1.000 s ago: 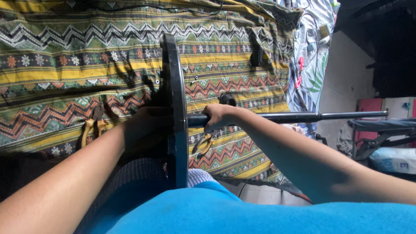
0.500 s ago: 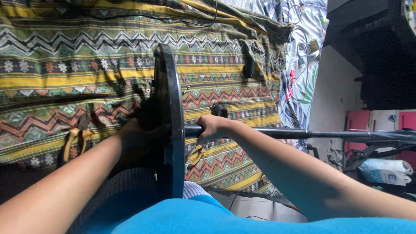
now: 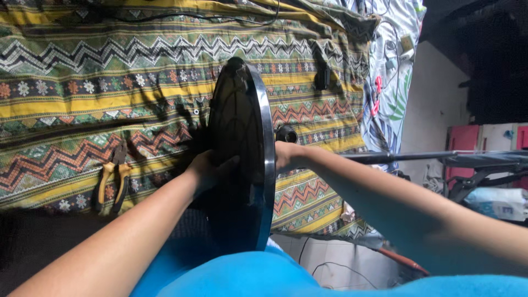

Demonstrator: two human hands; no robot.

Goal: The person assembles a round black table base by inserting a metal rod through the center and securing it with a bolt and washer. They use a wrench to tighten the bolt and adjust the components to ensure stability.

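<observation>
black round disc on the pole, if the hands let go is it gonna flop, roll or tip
The black round disc looks rigid: its rim keeps a clean curve, so flopping seems unlikely. It stands on edge, steadied by the left hand on its face and the right hand behind, so it would probably tip or roll. Its glossy surface may be slippery, and the long pole likely makes it unwieldy.

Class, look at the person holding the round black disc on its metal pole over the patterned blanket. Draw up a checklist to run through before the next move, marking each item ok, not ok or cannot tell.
1. Left hand flat against the round black disc: ok.
2. Right hand at the thin dark metal pole beside the disc: ok, though its grip is hidden.
3. Disc upright on edge: ok.
4. Pole fastened to the disc: cannot tell.
5. Yellow-handled pliers lie on the zigzag-patterned blanket, apart from both hands: ok.
6. Small black cylindrical part beside the disc, loose or fixed: cannot tell.
</observation>
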